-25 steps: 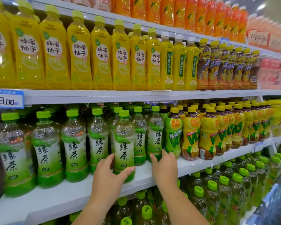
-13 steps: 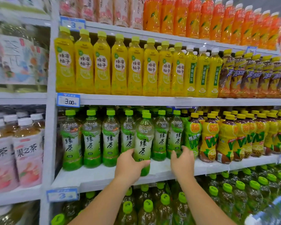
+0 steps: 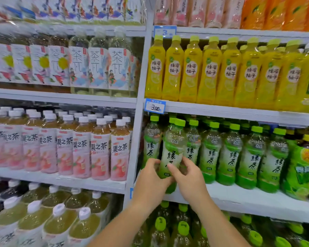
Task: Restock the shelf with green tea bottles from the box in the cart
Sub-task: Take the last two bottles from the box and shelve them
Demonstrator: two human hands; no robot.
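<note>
A green tea bottle (image 3: 173, 148) with a green cap and green-white label stands slightly tilted at the front left of the white shelf (image 3: 248, 198). My left hand (image 3: 150, 180) grips its lower left side. My right hand (image 3: 189, 175) curls its fingers round its lower right side. Behind and to the right, a row of the same green tea bottles (image 3: 230, 154) fills the shelf. The box and the cart are out of view.
Yellow honey-citron bottles (image 3: 210, 70) fill the shelf above, with a blue 3.00 price tag (image 3: 155, 106) on its edge. Pink fruit-tea bottles (image 3: 82, 145) stand in the left bay past a grey upright (image 3: 138, 139). Green-capped bottles (image 3: 182, 227) sit on the shelf below.
The view has swung left along the shelving. The gripped bottle has travelled to the row's left end, and my right hand has come off the shelf edge onto the bottle.
</note>
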